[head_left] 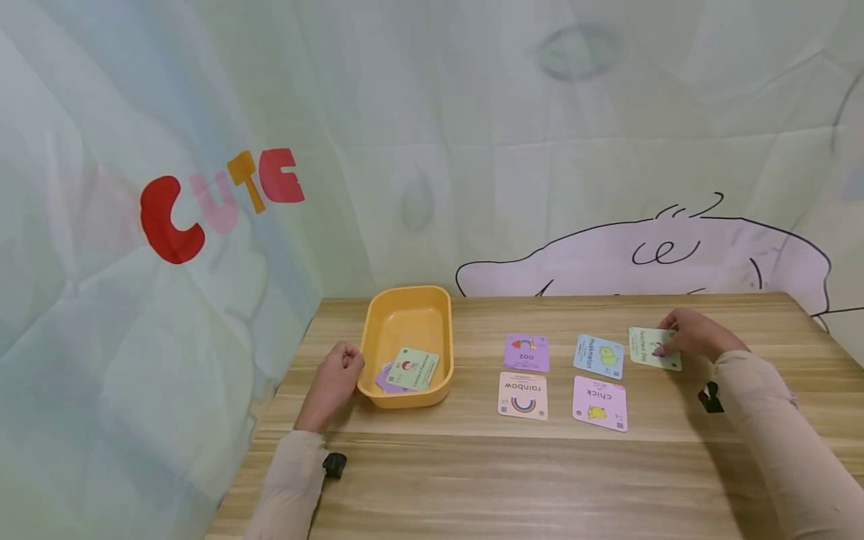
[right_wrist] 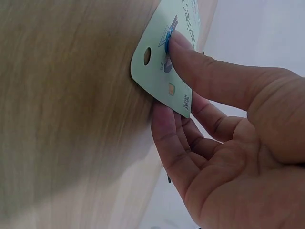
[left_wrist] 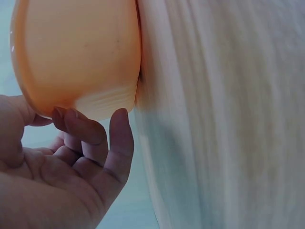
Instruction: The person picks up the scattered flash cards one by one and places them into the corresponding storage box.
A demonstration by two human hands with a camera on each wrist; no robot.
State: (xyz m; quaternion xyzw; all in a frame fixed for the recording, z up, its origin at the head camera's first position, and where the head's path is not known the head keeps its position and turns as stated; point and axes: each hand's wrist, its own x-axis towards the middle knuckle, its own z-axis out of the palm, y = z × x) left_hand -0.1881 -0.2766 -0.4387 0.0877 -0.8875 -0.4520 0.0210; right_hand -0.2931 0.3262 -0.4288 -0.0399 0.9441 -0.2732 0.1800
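My right hand [head_left: 698,334] pinches a pale green flash card [head_left: 644,346] that reads "Teachers' Day". In the right wrist view the thumb [right_wrist: 200,71] lies on the card's printed face and the fingers reach under its edge. My left hand [head_left: 335,382] holds the left side of a yellow plastic tray [head_left: 362,352], fingertips at the rim. Inside the tray a green card [head_left: 424,367] overlaps a purple card [head_left: 383,381]. Between tray and right hand lie the purple zoo card [head_left: 526,352], the rainbow card [head_left: 523,397], the blue muskmelon card [head_left: 599,356] and the pink chick card [head_left: 601,401].
Everything stands on a wood-grain table [head_left: 472,480]. A pale printed cloth [head_left: 405,150] hangs behind it and along the left, with "CUTE" letters [head_left: 172,221] on it. Black straps with small devices [head_left: 334,465] sit on the wrists.
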